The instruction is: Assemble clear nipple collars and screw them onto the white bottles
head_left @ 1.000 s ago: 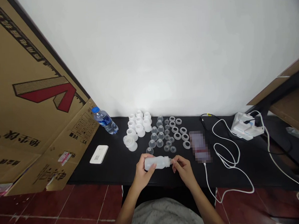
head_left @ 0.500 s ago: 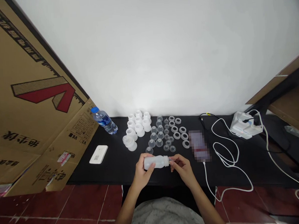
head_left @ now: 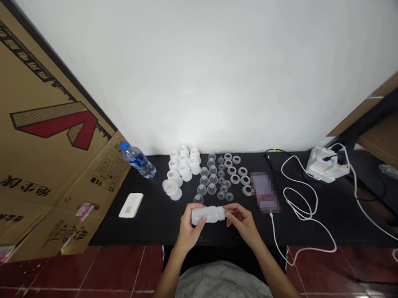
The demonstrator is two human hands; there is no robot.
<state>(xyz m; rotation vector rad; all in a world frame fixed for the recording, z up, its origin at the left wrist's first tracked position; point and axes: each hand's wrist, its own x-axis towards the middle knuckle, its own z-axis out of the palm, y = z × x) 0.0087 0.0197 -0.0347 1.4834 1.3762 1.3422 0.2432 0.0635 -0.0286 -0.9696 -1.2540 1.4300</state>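
A translucent white baby bottle (head_left: 205,215) lies sideways above the table's front edge. My left hand (head_left: 189,228) is wrapped around its body, thumb on the near side. At the collar (head_left: 221,213) end, fingers of my right hand (head_left: 242,221) pinch the clear nipple (head_left: 226,211), which is mostly covered by them. Just beyond stand several clear domed caps (head_left: 212,189), with loose clear nipples (head_left: 222,188) in a column to their right. White screw rings (head_left: 232,181) lie further right. White bottles (head_left: 185,172) are grouped at the left, and one with a clear top (head_left: 170,186) leans among them.
A water bottle (head_left: 138,160) and a white flat device (head_left: 131,205) are on the left, beside a large cardboard box (head_left: 53,174). To the right are a blurred phone (head_left: 264,192), a looping white cable (head_left: 318,223) and a white power strip (head_left: 326,164). A wall rises behind the black table.
Both hands keep their hold on the bottle, and the right fingers have shifted only slightly at the nipple. The camera view has moved a little.
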